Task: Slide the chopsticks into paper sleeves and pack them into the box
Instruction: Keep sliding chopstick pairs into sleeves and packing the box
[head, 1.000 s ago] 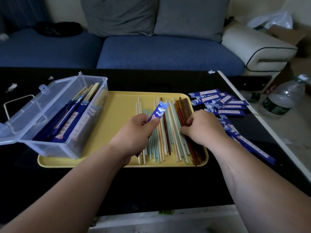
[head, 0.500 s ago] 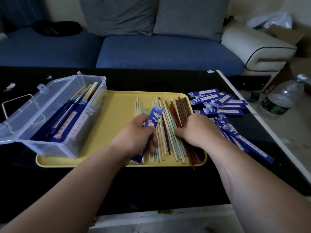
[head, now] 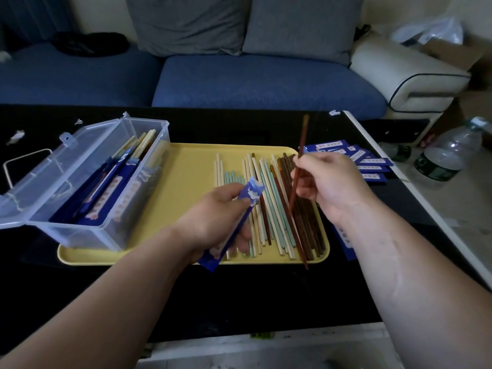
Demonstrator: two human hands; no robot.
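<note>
My left hand [head: 215, 214] grips a blue paper sleeve [head: 250, 194] over the yellow tray [head: 186, 177], its open mouth pointing up and right. My right hand [head: 327, 182] pinches a reddish-brown chopstick [head: 302, 145], lifted off the pile and tilted steeply, top end up. Several loose chopsticks [head: 269, 209] in cream, mint and brown lie on the tray's right half. A clear plastic box [head: 87, 179] stands on the tray's left end, lid open, with several sleeved chopsticks inside.
A heap of blue empty sleeves [head: 367, 166] lies on the black table right of the tray. Beyond the table's right edge, plastic bottles [head: 447, 155] stand on the floor. A blue sofa [head: 239, 81] runs behind the table.
My right hand has picked a reddish-brown chopstick out of the pile and raised it. My left hand has drawn the sleeve back toward me and tilted it.
</note>
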